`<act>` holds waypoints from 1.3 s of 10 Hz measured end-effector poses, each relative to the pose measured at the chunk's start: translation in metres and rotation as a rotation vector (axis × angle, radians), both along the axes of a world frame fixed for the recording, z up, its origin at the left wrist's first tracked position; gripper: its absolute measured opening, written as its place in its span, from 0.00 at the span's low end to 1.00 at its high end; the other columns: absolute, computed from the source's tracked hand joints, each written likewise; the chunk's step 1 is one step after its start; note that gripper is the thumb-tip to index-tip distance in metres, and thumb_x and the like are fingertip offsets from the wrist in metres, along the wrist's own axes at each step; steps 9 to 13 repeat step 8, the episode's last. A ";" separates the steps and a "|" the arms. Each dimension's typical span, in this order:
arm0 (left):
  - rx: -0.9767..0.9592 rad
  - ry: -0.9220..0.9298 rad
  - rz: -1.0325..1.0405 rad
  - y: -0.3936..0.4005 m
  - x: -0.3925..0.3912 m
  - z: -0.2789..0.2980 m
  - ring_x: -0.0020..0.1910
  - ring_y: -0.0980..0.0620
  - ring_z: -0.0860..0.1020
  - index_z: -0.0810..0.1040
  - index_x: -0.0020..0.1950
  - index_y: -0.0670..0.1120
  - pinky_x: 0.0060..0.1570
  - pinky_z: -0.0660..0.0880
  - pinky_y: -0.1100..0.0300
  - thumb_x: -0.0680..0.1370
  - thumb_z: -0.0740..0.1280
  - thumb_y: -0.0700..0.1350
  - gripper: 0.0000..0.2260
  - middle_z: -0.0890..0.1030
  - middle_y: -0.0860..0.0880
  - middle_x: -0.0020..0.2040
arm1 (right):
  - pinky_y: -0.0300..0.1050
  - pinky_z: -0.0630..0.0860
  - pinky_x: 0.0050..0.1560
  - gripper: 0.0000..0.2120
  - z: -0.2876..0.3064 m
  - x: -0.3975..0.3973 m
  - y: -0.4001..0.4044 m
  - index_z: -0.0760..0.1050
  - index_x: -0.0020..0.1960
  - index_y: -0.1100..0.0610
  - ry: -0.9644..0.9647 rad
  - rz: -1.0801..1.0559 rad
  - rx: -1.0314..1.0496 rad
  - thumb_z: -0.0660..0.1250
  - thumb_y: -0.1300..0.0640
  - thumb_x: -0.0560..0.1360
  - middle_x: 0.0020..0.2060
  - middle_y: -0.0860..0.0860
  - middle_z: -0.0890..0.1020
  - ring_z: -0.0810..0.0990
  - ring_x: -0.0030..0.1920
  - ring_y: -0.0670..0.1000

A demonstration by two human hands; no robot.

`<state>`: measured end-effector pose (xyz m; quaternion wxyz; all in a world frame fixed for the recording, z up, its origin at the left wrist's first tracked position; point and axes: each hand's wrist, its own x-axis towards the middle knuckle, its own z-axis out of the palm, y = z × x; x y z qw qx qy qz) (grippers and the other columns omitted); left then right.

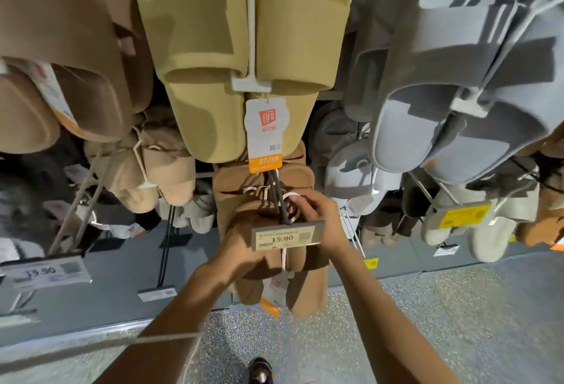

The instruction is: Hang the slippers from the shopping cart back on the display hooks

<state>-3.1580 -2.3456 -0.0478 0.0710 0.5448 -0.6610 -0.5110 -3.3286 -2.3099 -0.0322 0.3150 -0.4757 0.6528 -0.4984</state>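
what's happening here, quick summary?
A person is at a wall of hanging slippers, putting a tan slipper pair onto a display hook. The left hand supports the pair from the side, just behind the 15.90 price tag at the hook's tip. The right hand pinches the pair's white hanger loop at the hook. Whether the loop is fully on, I can't tell. Yellow slippers hang above.
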 end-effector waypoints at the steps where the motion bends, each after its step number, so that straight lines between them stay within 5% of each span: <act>1: -0.180 0.117 -0.179 -0.007 0.002 0.006 0.60 0.43 0.75 0.76 0.57 0.49 0.62 0.71 0.46 0.70 0.72 0.38 0.17 0.78 0.41 0.58 | 0.36 0.73 0.41 0.08 0.005 -0.002 -0.008 0.80 0.45 0.57 -0.080 0.016 -0.020 0.63 0.64 0.77 0.32 0.44 0.81 0.77 0.36 0.43; 2: -0.359 0.089 -0.221 -0.015 0.005 0.009 0.61 0.45 0.75 0.79 0.58 0.43 0.63 0.70 0.48 0.69 0.74 0.38 0.18 0.79 0.42 0.59 | 0.39 0.75 0.43 0.08 0.011 0.001 -0.015 0.82 0.46 0.60 -0.093 0.071 -0.027 0.64 0.62 0.77 0.35 0.48 0.82 0.78 0.38 0.45; 3: -0.490 -0.056 -0.254 -0.021 0.011 0.004 0.61 0.45 0.76 0.80 0.58 0.45 0.62 0.71 0.50 0.69 0.75 0.43 0.18 0.80 0.45 0.59 | 0.34 0.72 0.40 0.08 0.011 0.008 -0.022 0.82 0.42 0.59 0.012 0.136 0.057 0.65 0.60 0.76 0.33 0.41 0.81 0.76 0.35 0.39; 4: -0.384 -0.226 -0.293 -0.018 0.013 0.011 0.60 0.46 0.76 0.76 0.62 0.44 0.60 0.72 0.53 0.74 0.69 0.47 0.17 0.79 0.45 0.60 | 0.40 0.75 0.45 0.09 0.006 0.008 -0.021 0.81 0.49 0.62 -0.160 0.216 0.157 0.64 0.58 0.77 0.38 0.51 0.81 0.79 0.39 0.46; 5: -0.423 -0.248 -0.308 -0.013 0.009 0.020 0.61 0.47 0.75 0.74 0.65 0.44 0.60 0.70 0.57 0.76 0.66 0.45 0.17 0.77 0.45 0.62 | 0.42 0.76 0.47 0.14 0.002 0.004 -0.017 0.76 0.58 0.65 -0.410 0.174 0.300 0.61 0.58 0.77 0.39 0.48 0.81 0.80 0.39 0.44; 6: -0.413 -0.240 -0.297 -0.006 0.013 0.031 0.59 0.47 0.76 0.75 0.62 0.45 0.57 0.72 0.57 0.77 0.65 0.44 0.14 0.78 0.45 0.60 | 0.48 0.75 0.55 0.10 0.010 0.012 -0.007 0.80 0.54 0.58 -0.412 0.091 0.206 0.62 0.58 0.77 0.44 0.50 0.83 0.80 0.47 0.51; 8: -0.471 -0.086 -0.165 0.000 0.053 0.061 0.55 0.51 0.78 0.76 0.62 0.51 0.55 0.76 0.55 0.76 0.64 0.40 0.16 0.78 0.51 0.58 | 0.55 0.78 0.44 0.12 0.038 0.006 0.035 0.80 0.38 0.51 -0.170 -0.368 0.003 0.63 0.61 0.77 0.37 0.53 0.83 0.81 0.40 0.56; 13: -0.471 -0.086 -0.165 0.000 0.053 0.061 0.55 0.51 0.78 0.76 0.62 0.51 0.55 0.76 0.55 0.76 0.64 0.40 0.16 0.78 0.51 0.58 | 0.55 0.78 0.44 0.12 0.038 0.006 0.035 0.80 0.38 0.51 -0.170 -0.368 0.003 0.63 0.61 0.77 0.37 0.53 0.83 0.81 0.40 0.56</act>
